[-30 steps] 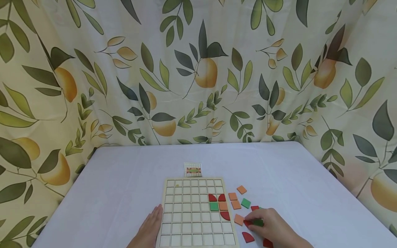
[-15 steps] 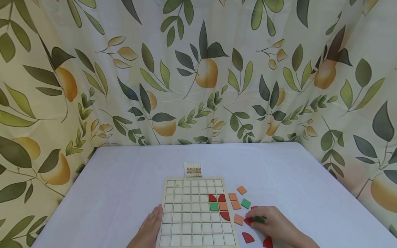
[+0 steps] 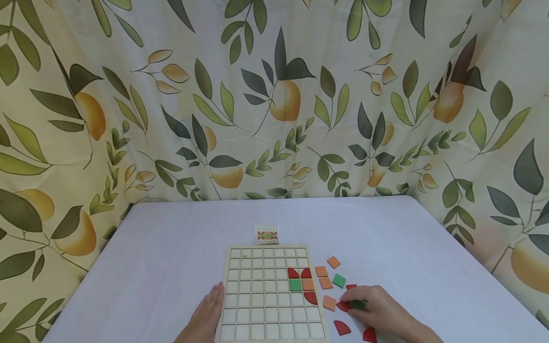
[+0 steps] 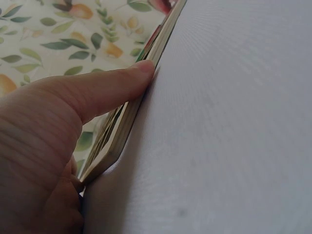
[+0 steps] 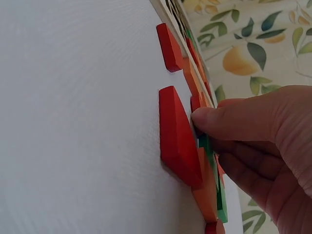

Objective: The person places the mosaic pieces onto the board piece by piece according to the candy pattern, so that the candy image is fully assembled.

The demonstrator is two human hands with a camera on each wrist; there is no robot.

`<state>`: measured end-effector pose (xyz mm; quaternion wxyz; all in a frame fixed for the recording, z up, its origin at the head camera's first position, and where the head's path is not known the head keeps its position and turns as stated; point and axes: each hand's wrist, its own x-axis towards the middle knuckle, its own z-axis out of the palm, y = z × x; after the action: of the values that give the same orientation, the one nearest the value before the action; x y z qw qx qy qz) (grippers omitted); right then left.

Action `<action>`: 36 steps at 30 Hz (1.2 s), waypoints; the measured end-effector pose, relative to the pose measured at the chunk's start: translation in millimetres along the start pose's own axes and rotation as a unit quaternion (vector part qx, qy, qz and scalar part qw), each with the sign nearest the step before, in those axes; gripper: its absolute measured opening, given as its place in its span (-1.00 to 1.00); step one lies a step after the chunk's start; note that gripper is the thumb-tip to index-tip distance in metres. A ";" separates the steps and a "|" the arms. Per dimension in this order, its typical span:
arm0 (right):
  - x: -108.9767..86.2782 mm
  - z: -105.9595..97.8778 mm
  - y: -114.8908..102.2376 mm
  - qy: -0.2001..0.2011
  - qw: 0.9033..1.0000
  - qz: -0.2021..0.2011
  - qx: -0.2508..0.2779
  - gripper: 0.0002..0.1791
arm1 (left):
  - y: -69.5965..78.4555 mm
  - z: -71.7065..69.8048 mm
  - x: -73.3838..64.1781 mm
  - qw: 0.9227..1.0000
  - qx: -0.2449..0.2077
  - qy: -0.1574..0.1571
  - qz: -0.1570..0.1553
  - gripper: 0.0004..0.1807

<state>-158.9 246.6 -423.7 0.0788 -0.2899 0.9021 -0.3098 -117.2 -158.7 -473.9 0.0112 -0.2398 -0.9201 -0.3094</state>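
Note:
A wooden grid board [image 3: 257, 301] lies on the table, holding several red, green and orange pieces at its right side. My left hand [image 3: 205, 312] lies along the board's left edge with straight fingers; its thumb [image 4: 122, 85] touches the edge in the left wrist view. To the right of the board, my right hand [image 3: 379, 307] pinches a red quarter-circle tile [image 3: 343, 306] between thumb and index finger, low at the table. A green piece [image 3: 358, 304] shows partly beneath those fingers. In the right wrist view, the thumb covers much of the pinched tile [image 5: 195, 103].
Loose orange squares [image 3: 329, 303], a green square [image 3: 339, 280] and red quarter-circles [image 3: 341, 327] lie between board and right hand. Behind the board stands a small pattern card [image 3: 266, 235]. A leaf-and-fruit printed curtain [image 3: 274, 119] hangs beyond the white table [image 3: 184, 247].
The right hand's fingers have shifted slightly to the right and away from the body, showing more of the red tile. The left hand and board stay put.

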 end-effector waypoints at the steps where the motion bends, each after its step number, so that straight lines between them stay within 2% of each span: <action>1: 0.3 -0.6 -0.6 -0.001 1.000 0.003 -0.001 -0.77 | 0.1 -0.2 -0.2 1.000 0.001 0.001 0.001 0.37; 6: 4.6 -5.5 -5.1 0.002 0.999 -0.026 -0.019 -0.79 | -0.2 -1.1 0.0 1.000 -0.014 -0.005 -0.003 0.39; 11: 13.0 -4.6 -11.2 0.022 0.997 -0.075 -0.014 -0.79 | -2.7 1.1 1.0 1.000 -0.009 0.006 0.015 0.39; 14: 16.3 -1.4 -13.1 0.023 0.996 -0.085 -0.012 -0.78 | -3.5 2.5 0.9 1.000 0.000 0.013 0.027 0.38; 18: 19.7 1.2 -16.0 0.013 0.997 -0.072 -0.012 -0.76 | -3.7 3.2 1.2 0.999 0.010 0.016 0.039 0.37; 26: 31.3 9.2 -22.0 0.026 0.988 -0.151 -0.007 -0.77 | -3.6 4.2 0.5 1.000 -0.004 0.009 0.015 0.39; 36: 40.3 16.8 -28.2 0.013 0.989 -0.150 -0.011 -0.74 | -3.2 1.6 0.2 0.999 -0.017 0.015 0.031 0.33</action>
<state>-173.2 196.9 -418.4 0.0165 -0.4189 0.8525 -0.3123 -118.6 -159.9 -476.9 0.0299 -0.2639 -0.9064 -0.3284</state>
